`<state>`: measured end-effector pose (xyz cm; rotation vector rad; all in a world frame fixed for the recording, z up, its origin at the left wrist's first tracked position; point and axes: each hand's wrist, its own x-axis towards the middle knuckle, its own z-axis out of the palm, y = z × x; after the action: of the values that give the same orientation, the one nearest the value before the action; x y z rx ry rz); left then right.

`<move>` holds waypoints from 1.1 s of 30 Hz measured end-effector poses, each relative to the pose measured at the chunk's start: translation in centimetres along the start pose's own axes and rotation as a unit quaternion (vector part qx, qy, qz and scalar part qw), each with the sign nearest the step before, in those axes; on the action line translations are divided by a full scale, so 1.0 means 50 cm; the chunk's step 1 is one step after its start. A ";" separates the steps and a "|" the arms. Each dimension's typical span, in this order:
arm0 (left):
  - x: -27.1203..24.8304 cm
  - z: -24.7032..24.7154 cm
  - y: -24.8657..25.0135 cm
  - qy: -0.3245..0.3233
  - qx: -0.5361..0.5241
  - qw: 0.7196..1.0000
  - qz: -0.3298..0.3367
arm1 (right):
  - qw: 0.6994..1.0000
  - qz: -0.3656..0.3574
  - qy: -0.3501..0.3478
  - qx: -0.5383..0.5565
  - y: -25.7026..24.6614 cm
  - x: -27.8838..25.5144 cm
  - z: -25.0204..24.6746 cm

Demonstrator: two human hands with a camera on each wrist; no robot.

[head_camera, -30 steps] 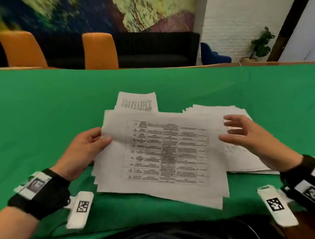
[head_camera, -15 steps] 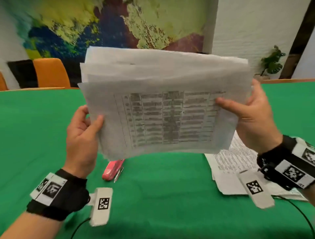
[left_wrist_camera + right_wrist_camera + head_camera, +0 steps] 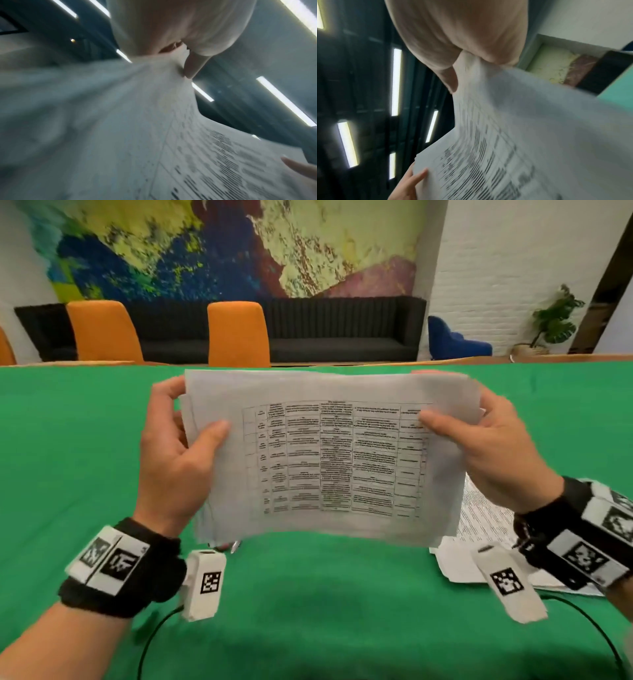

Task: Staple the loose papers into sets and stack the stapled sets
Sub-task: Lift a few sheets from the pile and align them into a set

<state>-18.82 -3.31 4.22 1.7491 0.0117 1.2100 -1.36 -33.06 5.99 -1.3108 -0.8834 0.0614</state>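
Note:
A sheaf of loose white papers (image 3: 329,460) with a printed table on the top sheet is held upright above the green table (image 3: 308,594). My left hand (image 3: 178,453) grips its left edge, thumb on the front and fingers behind. My right hand (image 3: 493,446) grips the right edge the same way. In the left wrist view the papers (image 3: 137,135) run out from under the left thumb (image 3: 192,67). The right wrist view shows the papers (image 3: 522,135) pinched by the right thumb (image 3: 452,79). A sliver of the red stapler (image 3: 224,546) peeks out below the sheaf's lower left corner.
Another pile of printed papers (image 3: 479,539) lies flat on the table at the right, partly behind my right wrist. Two orange chairs (image 3: 236,333) and a dark sofa (image 3: 342,333) stand beyond the far edge. A black cable (image 3: 154,642) trails over the near table.
Both hands lifted the sheaf off the table and stood it upright; since half a second ago it has come lower, its bottom edge near the cloth, hiding most of the stapler.

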 end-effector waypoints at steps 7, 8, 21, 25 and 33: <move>-0.109 0.014 -0.088 0.011 -0.017 0.987 -0.162 | 0.987 0.150 0.037 -0.043 0.122 -0.075 0.005; -0.096 0.020 -0.081 0.016 -0.015 0.989 -0.145 | 0.989 0.127 0.061 -0.032 0.113 -0.070 0.012; -0.101 0.040 -0.091 0.007 -0.054 0.985 -0.167 | 0.994 0.081 0.067 -0.040 0.129 -0.060 -0.008; -0.044 0.053 -0.056 0.025 -0.083 0.988 -0.127 | 0.994 0.024 0.097 -0.032 0.108 -0.040 0.003; -0.072 0.041 -0.087 -0.007 -0.036 0.983 -0.179 | 0.995 0.085 0.032 -0.049 0.134 -0.059 -0.026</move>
<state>-17.10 -4.18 -1.46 1.6085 0.2609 0.9225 0.24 -33.57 -1.24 -1.4694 -0.7261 0.1086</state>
